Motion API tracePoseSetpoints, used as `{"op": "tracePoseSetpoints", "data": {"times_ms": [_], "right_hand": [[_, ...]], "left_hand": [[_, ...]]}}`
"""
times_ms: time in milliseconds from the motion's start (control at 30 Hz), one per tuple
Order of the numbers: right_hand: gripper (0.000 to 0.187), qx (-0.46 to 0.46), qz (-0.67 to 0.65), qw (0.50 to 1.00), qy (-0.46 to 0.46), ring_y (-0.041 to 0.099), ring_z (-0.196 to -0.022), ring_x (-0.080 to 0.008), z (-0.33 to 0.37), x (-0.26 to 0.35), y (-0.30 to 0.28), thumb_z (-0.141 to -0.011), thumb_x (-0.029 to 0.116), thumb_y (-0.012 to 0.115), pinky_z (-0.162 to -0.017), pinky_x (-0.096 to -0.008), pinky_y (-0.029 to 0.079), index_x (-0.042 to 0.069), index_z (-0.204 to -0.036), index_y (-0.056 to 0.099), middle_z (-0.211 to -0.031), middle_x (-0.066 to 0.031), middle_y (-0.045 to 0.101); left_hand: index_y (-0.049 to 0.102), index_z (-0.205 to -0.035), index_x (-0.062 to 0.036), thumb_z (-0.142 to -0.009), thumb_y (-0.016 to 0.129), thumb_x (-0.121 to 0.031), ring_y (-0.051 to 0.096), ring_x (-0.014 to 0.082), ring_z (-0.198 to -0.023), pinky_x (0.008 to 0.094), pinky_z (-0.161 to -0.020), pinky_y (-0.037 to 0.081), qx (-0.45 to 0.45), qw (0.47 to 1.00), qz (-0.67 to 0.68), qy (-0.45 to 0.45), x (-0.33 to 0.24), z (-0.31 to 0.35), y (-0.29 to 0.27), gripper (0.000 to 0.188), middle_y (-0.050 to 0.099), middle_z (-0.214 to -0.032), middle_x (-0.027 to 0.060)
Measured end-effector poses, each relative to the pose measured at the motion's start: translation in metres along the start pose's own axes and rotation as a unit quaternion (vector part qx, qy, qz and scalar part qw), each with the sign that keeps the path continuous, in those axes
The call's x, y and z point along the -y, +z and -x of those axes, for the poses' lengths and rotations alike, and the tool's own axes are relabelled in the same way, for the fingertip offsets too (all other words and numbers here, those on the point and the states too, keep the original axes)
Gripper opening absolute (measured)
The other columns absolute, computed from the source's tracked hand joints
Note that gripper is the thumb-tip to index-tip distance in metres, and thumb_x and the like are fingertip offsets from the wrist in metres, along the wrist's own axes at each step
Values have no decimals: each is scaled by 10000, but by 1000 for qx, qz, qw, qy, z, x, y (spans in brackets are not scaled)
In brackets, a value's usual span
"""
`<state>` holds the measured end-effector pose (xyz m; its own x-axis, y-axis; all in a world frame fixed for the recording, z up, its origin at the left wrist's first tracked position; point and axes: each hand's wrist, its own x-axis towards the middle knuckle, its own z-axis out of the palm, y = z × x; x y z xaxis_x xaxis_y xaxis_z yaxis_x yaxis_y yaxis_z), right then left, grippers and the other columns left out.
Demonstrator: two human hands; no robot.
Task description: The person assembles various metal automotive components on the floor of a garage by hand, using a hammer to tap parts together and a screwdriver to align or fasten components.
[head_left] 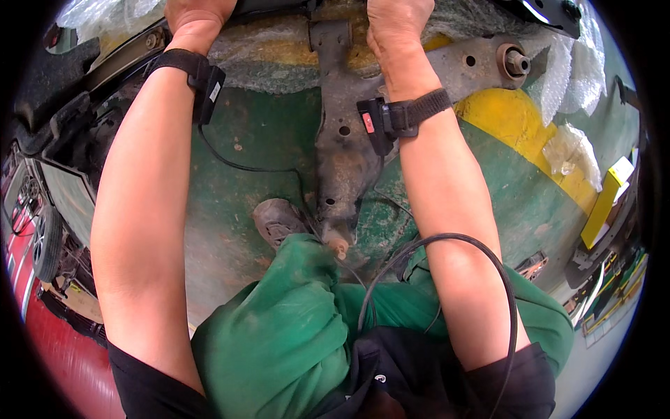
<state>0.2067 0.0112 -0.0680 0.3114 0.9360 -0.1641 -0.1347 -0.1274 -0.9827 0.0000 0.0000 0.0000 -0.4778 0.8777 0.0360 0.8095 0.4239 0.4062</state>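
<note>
My left hand [199,12] reaches to the top edge, beside a long black part [269,7]; its fingers are cut off from view. Farther right, my right hand [400,19] is also at the top edge. It looks closed, but what it grips, if anything, is out of sight. Below and between my hands lies a rusty, dirty suspension control arm [342,153]. One of its branches runs toward me and ends in a stud; another goes right to a round bushing [515,61]. My right wrist passes over part of it.
Clear bubble wrap [572,70] lies at the far right and under the far parts. Dark car parts [63,119] are on the left, beside a wheel [47,244]. A yellow box [604,202] stands at right. A black cable [447,237] loops over my right forearm.
</note>
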Motion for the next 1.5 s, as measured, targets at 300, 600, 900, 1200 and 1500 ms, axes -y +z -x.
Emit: {"op": "tracePoseSetpoints", "data": {"times_ms": [300, 600, 900, 1200, 1500], "right_hand": [[223, -21, -35, 999, 16, 577, -746, -138, -3, -1, -1, -886, 151, 758, -721, -305, 478, -59, -937, 701, -854, -29, 681], [154, -22, -40, 998, 41, 574, -735, -141, 2, 3, 0, -874, 101, 723, -698, -303, 473, -47, -915, 705, -844, -15, 666], [118, -54, -146, 986, 60, 600, -747, -148, 1, 5, 13, -845, 41, 731, -722, -310, 491, -56, -907, 708, -867, -26, 684], [170, -16, -141, 987, 76, 623, -765, -161, 4, -1, 8, -866, 74, 733, -731, -325, 492, -63, -964, 709, -905, -44, 702], [258, 19, 132, 987, 94, 646, -709, -203, 4, 0, -6, -907, 198, 687, -686, -380, 518, -49, -980, 685, -867, -133, 699]], "left_hand": [[738, -906, -45, -892, 506, -267, 655, 458, -941, 475, -857, 506, -5, 1000, -3, -6, 5, -6, 12, 322, 706, -959, 247], [743, -896, -55, -885, 511, -265, 663, 446, -934, 469, -852, 510, -14, 1000, 8, 8, 0, 1, 6, 313, 707, -949, 237], [747, -909, -67, -886, 512, -270, 664, 445, -944, 469, -860, 510, -25, 1000, 1, 10, 3, 1, 7, 311, 713, -957, 227], [754, -1098, -177, -858, 496, -417, 627, 433, -1132, 450, -975, 487, 4, 998, -69, 11, 38, -22, 19, 426, 703, -1143, 208], [763, -1042, -144, -858, 496, -368, 643, 459, -1057, 490, -938, 499, 27, 997, -64, -18, 16, -13, 14, 394, 715, -1066, 230]]}}
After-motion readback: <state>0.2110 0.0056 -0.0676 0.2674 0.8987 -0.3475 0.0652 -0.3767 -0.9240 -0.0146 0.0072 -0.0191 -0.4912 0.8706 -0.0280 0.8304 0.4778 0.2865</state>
